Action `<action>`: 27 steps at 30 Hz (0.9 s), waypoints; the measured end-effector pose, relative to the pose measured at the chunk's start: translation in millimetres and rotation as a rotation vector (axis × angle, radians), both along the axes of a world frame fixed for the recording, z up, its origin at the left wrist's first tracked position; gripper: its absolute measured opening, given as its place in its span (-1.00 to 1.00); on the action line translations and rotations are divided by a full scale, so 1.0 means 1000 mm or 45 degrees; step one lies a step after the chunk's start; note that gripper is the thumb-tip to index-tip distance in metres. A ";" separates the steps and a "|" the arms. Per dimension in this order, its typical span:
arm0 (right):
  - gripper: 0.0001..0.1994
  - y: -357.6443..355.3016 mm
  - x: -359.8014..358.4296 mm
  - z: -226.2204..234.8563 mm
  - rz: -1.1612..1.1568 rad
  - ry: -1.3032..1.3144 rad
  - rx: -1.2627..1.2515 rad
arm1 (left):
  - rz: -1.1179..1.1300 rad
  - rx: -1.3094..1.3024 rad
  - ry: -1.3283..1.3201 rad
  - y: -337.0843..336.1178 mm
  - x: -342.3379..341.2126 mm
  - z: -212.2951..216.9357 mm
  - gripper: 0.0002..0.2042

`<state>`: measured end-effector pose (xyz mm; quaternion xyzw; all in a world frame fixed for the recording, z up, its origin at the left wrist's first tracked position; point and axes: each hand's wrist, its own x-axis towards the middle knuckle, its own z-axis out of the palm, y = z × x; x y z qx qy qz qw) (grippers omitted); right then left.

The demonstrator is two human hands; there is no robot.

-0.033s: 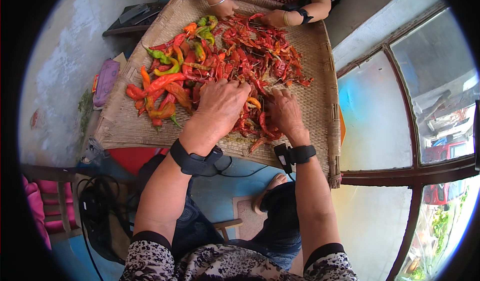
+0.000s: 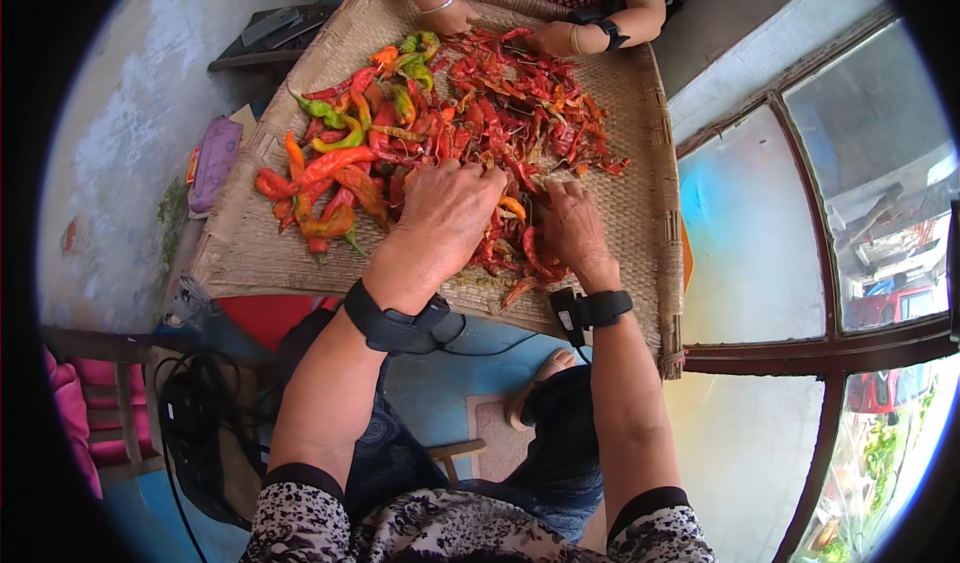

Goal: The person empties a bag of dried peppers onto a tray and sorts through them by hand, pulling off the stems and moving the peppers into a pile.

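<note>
A large woven tray carries fresh chili peppers in red, orange and green on its left, and shrivelled dried red chilies at the middle and right. My left hand is down in the heap where the two kinds meet, its fingers curled. Just to its right, my right hand bends its fingers down among dried chilies. Both sets of fingertips are hidden, so whatever they grip does not show. A small orange chili lies between my hands.
Across the tray, another person's two hands touch the far side of the heap. A purple pouch lies left of the tray. Glass window panes stand at the right. Black cables hang at lower left.
</note>
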<state>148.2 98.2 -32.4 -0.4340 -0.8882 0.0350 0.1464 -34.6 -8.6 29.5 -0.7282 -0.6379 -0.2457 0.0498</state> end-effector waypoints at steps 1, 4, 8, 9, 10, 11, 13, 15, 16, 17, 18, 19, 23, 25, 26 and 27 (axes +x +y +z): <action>-0.65 0.000 -0.004 0.001 -0.033 -0.059 -0.080 | 0.015 0.021 0.005 -0.002 0.001 0.000 -0.86; -0.74 0.003 -0.014 -0.002 -0.018 -0.050 -0.002 | 0.010 0.001 -0.003 -0.002 -0.002 0.000 -0.86; -0.86 -0.011 -0.006 0.031 -0.128 0.018 -0.192 | 0.022 -0.020 -0.001 -0.003 0.000 0.003 -0.88; -0.89 -0.013 -0.002 0.035 -0.119 0.126 -0.157 | 0.026 -0.017 -0.002 -0.003 -0.001 0.003 -0.88; -0.91 -0.014 0.005 0.038 -0.120 0.232 -0.119 | 0.031 -0.042 0.007 -0.002 0.000 0.002 -0.87; -0.92 -0.015 0.010 0.041 -0.069 0.297 -0.070 | 0.035 -0.067 0.018 -0.002 0.000 0.001 -0.86; -0.91 -0.023 0.019 0.049 -0.046 0.396 -0.114 | 0.036 -0.036 0.010 -0.001 0.004 -0.002 -0.84; -0.88 -0.027 0.028 0.051 0.019 0.523 -0.124 | 0.040 -0.128 0.028 0.000 0.008 -0.001 -0.78; -0.88 -0.029 0.033 0.053 0.011 0.522 -0.119 | 0.031 -0.125 0.027 0.001 0.012 -0.002 -0.78; -0.88 -0.031 0.036 0.055 0.013 0.596 -0.156 | 0.029 -0.113 0.046 0.002 0.016 -0.004 -0.78; -0.89 -0.032 0.040 0.057 0.016 0.670 -0.192 | 0.027 -0.101 0.065 0.004 0.019 -0.006 -0.78; -0.89 -0.032 0.046 0.058 0.007 0.671 -0.188 | 0.002 -0.114 0.060 0.007 0.022 -0.007 -0.79; -0.89 -0.030 0.063 0.059 -0.065 0.875 -0.493 | -0.150 -0.090 -0.079 0.017 0.042 -0.013 -0.73; -0.82 -0.033 0.063 0.060 -0.011 1.055 -0.717 | -0.242 -0.052 -0.169 0.021 0.052 -0.018 -0.70; -0.82 -0.034 0.064 0.059 -0.016 1.060 -0.715 | -0.319 -0.014 -0.260 0.022 0.057 -0.019 -0.67; -0.82 -0.034 0.064 0.057 0.022 1.171 -0.857 | -0.332 0.031 -0.341 0.021 0.063 -0.021 -0.71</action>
